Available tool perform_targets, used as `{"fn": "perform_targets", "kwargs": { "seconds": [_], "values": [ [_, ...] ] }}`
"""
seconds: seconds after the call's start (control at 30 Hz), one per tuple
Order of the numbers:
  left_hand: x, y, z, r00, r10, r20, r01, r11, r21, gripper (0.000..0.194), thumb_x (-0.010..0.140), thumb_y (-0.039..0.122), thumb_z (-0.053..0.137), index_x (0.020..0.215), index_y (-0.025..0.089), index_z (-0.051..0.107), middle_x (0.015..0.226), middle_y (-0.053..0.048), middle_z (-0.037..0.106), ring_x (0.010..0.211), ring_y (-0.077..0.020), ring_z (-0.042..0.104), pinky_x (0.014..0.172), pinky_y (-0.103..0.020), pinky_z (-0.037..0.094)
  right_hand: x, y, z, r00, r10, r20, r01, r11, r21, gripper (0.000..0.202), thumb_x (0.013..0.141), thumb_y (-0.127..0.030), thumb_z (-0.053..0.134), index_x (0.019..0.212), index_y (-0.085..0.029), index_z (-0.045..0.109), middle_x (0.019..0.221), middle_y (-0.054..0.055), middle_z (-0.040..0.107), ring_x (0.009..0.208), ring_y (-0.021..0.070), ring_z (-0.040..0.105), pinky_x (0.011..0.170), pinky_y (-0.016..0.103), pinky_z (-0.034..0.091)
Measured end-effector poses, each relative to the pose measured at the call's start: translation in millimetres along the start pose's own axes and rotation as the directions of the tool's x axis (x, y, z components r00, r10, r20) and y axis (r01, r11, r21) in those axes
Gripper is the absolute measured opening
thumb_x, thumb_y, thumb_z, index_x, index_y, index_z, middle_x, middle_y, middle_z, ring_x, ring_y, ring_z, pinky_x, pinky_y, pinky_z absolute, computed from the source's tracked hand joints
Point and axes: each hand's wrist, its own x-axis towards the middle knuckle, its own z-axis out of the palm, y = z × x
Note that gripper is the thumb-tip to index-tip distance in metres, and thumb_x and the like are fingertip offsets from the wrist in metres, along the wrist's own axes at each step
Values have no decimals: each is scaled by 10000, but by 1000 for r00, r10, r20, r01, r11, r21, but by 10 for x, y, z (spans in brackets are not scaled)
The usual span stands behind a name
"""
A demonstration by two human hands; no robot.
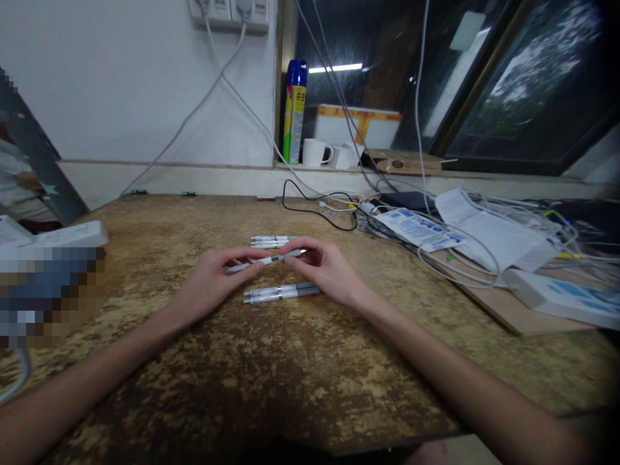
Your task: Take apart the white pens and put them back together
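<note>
Between my two hands a white and grey pen (269,260) is held in the air, slightly tilted, its right end higher. My left hand (212,276) pinches the left part between thumb and fingers. On the right part, the thumb and fingertips of my right hand (325,265) are closed. Beyond the held pen, a few clear-barrelled pens (265,242) lie side by side on the worn wooden table (232,381). Nearer to me lies another small group of pens (276,293), with grey grips pointing right, their right ends close under my right hand.
Tangled cables (477,271), papers (498,232) and a white box (566,297) crowd the right side. A power strip (72,232) lies at left. On the window ledge stand a spray can (294,113), a white mug (314,152) and a taped box (358,126).
</note>
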Motion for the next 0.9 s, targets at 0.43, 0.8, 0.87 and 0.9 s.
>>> {"fn": "perform_targets", "kwargs": {
  "seconds": [0.43,0.8,0.87,0.9],
  "values": [
    [-36,50,49,998,63,22,-63,997,37,276,966,458,667,1175,328,792,1232,-11,773,1136,-248,700,1050,-377,488,-36,17,11,995,100,22,-100,995,-28,343,1058,-476,412,1112,-205,616,593,-35,597,491,129,530,496,258,405],
    [-16,46,35,999,46,1,-46,999,11,279,966,467,663,1158,312,793,1199,-13,785,1109,-243,708,1045,-373,488,-29,-38,-43,999,17,36,-12,991,-131,265,1047,-429,458,1098,-213,604,615,-50,528,537,129,463,532,275,334],
    [-16,56,30,1000,27,-9,-27,999,18,290,973,473,650,1168,309,788,1181,-14,790,1072,-240,718,1032,-374,494,-25,-47,-51,1000,-1,5,1,989,-151,213,1021,-387,520,1098,-212,615,707,-29,571,606,129,504,575,274,367],
    [-15,62,25,1000,17,-15,-16,1000,23,297,973,478,647,1170,305,788,1172,-17,792,1053,-241,722,1023,-377,498,-22,-54,-56,1000,-15,-2,15,987,-157,188,1001,-356,557,1106,-212,618,761,-20,584,646,128,520,599,272,381]
  ]
}}
